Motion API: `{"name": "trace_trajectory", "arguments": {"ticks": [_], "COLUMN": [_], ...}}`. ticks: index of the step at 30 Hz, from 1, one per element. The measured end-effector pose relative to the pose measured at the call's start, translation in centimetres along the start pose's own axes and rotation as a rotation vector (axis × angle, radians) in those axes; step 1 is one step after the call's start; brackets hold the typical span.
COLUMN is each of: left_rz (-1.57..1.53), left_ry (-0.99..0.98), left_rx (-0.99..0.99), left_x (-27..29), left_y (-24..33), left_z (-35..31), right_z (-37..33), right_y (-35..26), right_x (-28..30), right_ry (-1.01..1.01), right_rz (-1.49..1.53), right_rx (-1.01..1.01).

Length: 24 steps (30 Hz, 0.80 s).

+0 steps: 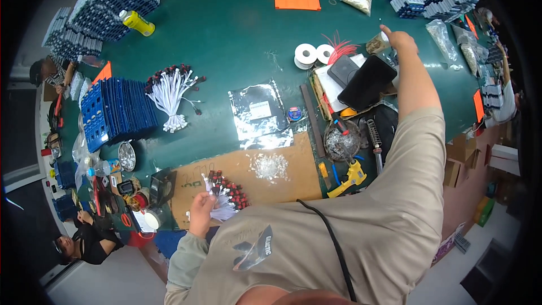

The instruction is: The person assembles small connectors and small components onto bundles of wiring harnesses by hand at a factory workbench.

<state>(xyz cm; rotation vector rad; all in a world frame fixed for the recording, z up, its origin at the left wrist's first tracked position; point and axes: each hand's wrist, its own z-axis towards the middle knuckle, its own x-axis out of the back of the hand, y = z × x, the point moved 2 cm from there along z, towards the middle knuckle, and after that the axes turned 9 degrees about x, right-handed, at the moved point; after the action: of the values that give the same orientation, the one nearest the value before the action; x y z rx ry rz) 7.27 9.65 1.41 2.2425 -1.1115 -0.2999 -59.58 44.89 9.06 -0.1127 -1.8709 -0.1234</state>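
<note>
My left hand is closed on the white wires at the left end of a bundle of wire leads. Red and black connectors tip these leads, which lie over the near edge of a cardboard sheet. Stretched far to the right, my right hand is beside a clear jar with a pale rim. Its thumb points out past the jar, while its other fingers are mostly hidden, so I cannot tell whether they grip it. Small clear pieces lie heaped on the cardboard.
A second wire bundle lies beside stacked blue panels. A silver bag is mid-table. Right of it are white rolls, a black phone, a metal bowl, a soldering iron and a yellow glue gun. Other people sit around.
</note>
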Motion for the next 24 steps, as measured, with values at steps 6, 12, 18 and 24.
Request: {"name": "trace_trajectory", "arguments": {"ticks": [6,12,18,24], "left_rz": [0.007,0.028,0.104,0.040], "left_ry": [-0.019,0.004,-0.034,-0.085], "left_rx": [0.043,0.028,-0.015,-0.053], "left_x": [-0.7,-1.5,-1.8,-1.5], "left_y": [0.1,0.5,0.5,-0.7], "left_z": [0.9,0.6,0.8,1.0], "right_z": [7.6,3.8,-3.5,-10.5], "right_y": [1.7,0.3,-3.4,-6.5], "right_x": [-3.9,0.4,4.9,6.2], "right_ry": [-0.097,0.057,0.468,0.519], "right_rz": [-0.041,-0.041,0.352,0.708], "right_rx": [0.127,0.560,0.961,1.283]}}
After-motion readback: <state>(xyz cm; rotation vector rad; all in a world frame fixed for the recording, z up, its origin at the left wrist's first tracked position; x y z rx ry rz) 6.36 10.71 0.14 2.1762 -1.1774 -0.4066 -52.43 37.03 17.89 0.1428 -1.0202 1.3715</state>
